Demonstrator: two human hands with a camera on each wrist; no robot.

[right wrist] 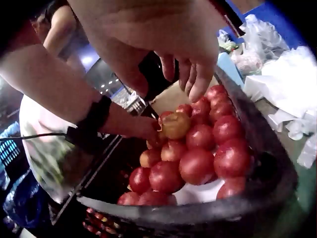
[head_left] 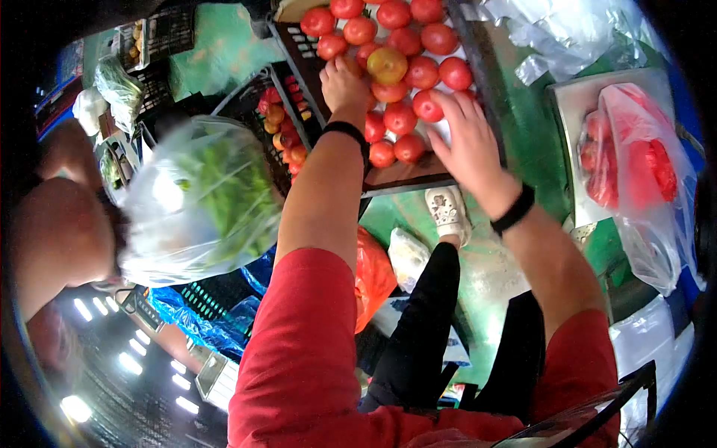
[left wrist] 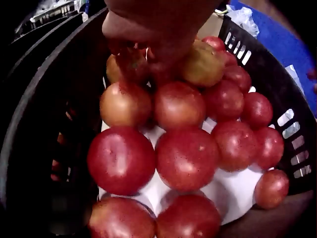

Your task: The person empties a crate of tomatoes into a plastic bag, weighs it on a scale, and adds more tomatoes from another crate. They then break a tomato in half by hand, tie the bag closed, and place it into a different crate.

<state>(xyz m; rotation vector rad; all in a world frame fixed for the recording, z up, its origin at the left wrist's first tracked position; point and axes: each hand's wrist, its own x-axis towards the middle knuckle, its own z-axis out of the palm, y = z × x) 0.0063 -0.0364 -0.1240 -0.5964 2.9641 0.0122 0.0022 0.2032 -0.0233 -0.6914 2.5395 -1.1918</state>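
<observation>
Left grip on the tomato directly below it.

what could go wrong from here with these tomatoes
The left grip is down among closely packed tomatoes, so lifting one might knock or bruise its neighbours. Bare patches of white liner leave room for tomatoes to roll if the black crate is jolted. A white clog stands just by the crate's near edge, so a dropped tomato might land on it or get stepped on.
</observation>
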